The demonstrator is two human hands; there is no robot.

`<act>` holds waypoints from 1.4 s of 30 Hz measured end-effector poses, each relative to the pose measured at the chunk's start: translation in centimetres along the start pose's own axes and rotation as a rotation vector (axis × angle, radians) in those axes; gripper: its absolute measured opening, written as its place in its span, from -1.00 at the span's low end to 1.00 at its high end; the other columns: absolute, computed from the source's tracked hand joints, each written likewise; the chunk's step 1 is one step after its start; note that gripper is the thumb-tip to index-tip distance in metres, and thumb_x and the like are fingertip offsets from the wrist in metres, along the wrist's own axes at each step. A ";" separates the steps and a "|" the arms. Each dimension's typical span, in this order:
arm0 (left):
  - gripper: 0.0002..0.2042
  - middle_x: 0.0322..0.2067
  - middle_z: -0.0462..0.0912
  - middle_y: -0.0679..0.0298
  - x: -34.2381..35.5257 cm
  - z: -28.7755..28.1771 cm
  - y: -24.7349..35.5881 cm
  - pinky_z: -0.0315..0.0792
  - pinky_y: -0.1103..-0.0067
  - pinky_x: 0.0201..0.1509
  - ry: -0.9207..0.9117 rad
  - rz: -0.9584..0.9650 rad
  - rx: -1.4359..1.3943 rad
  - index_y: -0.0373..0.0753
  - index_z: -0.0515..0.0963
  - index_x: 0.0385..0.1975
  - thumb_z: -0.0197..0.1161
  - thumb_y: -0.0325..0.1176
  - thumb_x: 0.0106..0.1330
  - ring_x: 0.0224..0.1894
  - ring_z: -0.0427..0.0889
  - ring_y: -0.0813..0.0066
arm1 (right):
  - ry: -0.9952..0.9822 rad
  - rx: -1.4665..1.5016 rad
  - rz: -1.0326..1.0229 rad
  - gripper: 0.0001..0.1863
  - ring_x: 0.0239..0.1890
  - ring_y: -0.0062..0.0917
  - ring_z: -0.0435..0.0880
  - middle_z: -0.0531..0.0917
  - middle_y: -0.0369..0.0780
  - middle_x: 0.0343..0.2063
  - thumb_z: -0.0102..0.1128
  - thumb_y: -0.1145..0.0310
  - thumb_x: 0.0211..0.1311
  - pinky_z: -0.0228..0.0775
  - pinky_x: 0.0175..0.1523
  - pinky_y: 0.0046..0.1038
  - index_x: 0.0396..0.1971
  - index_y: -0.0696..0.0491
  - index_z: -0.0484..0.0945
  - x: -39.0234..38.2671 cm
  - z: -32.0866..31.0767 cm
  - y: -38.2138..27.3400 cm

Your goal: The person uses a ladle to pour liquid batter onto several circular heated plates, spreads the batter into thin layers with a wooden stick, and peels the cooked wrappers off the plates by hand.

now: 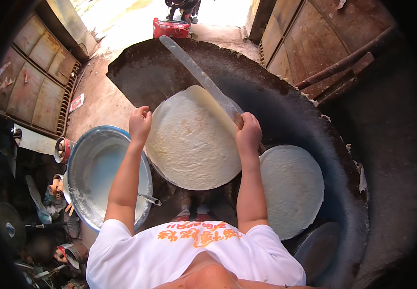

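Note:
A large, pale, round pancake point(194, 144) with light brown patches lies in front of me on a round griddle, most of which it hides. My left hand point(140, 125) is closed at its upper left edge, thumb and fingers pinched together on the rim. In my right hand point(248, 132) is the wooden handle of a long flat spatula point(196, 72). Its thin pale blade points up and left, crossing the pancake's upper right edge, where the sheet looks slightly raised. To the right, beneath my forearm, a second round pancake point(293, 190) lies flat.
A wide basin point(73, 178) of whitish batter stands at my left, with a metal utensil handle point(149, 199) over its rim. A dark curved worktop point(285, 103) wraps around the far and right sides. Tins and clutter point(49, 192) crowd the left; a red vehicle part point(171, 29) stands beyond.

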State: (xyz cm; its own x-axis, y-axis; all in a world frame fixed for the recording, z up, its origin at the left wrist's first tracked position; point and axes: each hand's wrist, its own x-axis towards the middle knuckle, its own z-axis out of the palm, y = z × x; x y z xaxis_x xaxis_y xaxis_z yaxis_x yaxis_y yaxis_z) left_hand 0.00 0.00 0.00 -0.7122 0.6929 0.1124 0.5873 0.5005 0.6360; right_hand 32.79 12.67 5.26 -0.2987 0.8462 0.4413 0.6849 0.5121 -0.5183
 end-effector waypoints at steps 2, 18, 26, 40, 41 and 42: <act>-0.69 -0.15 0.57 0.11 1.6 0.4 0.6 0.44 0.42 -0.02 0.062 0.265 -0.091 -0.22 0.58 -0.12 0.26 -0.32 0.12 -0.14 0.57 0.21 | 0.044 0.026 -0.013 -0.78 -0.24 -0.25 0.55 0.56 -0.20 -0.40 0.20 0.61 -0.14 0.44 -0.20 -0.30 -0.45 0.05 0.42 -0.5 -1.2 -1.3; -0.88 -0.39 0.56 0.23 0.0 -7.6 12.6 0.40 0.47 -0.12 -0.291 0.843 -0.261 -0.30 0.54 -0.43 0.33 -0.46 0.09 -0.25 0.52 0.28 | -0.091 0.397 0.213 -0.79 -0.44 -0.24 0.57 0.55 -0.13 -0.53 0.30 0.56 -0.07 0.39 -0.29 -0.39 -0.42 0.14 0.46 -3.7 -6.5 0.9; -0.89 -0.38 0.53 0.17 -10.6 -13.5 17.9 0.40 0.40 -0.16 0.036 1.006 -0.100 -0.30 0.47 -0.47 0.29 -0.53 0.08 -0.27 0.52 0.17 | -0.003 0.645 0.378 -0.87 -0.59 -0.72 0.41 0.48 -0.36 -0.68 0.31 0.49 -0.07 0.29 -0.43 -0.60 -0.57 0.12 0.50 -7.5 -9.4 1.8; -0.88 -0.30 0.49 0.14 -16.3 -18.1 29.0 0.40 0.51 -0.09 -0.132 1.209 -0.027 -0.35 0.48 -0.28 0.14 -0.61 0.20 -0.18 0.52 0.27 | 0.222 0.869 0.363 -0.86 -0.53 -0.74 0.40 0.42 -0.38 -0.65 0.26 0.38 0.02 0.30 -0.35 -0.59 -0.53 0.06 0.47 -18.5 -20.9 0.8; -0.88 -0.31 0.49 0.15 -15.4 -15.9 32.2 0.41 0.54 -0.10 -0.218 1.243 -0.019 -0.36 0.48 -0.26 0.13 -0.60 0.21 -0.18 0.53 0.34 | 0.215 0.785 0.454 -0.86 -0.56 -0.71 0.42 0.44 -0.38 -0.67 0.28 0.37 0.00 0.31 -0.37 -0.60 -0.53 0.05 0.48 -19.8 -22.3 2.8; -0.85 -0.29 0.50 0.23 -14.6 -11.2 35.1 0.42 0.62 -0.12 -0.551 0.993 -0.229 -0.38 0.48 -0.19 0.13 -0.56 0.26 -0.17 0.52 0.51 | 0.265 0.760 0.549 -0.86 -0.57 -0.71 0.44 0.46 -0.36 -0.68 0.28 0.38 0.00 0.32 -0.38 -0.59 -0.53 0.06 0.49 -21.2 -24.0 4.8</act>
State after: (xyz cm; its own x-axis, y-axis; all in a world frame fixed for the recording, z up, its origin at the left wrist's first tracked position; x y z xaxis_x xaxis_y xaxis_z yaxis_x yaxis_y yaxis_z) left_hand 26.71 1.59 29.25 0.3208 0.8885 0.3282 0.6706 -0.4577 0.5838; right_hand 58.36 -6.37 10.95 0.1572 0.9826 0.0993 0.0453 0.0932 -0.9946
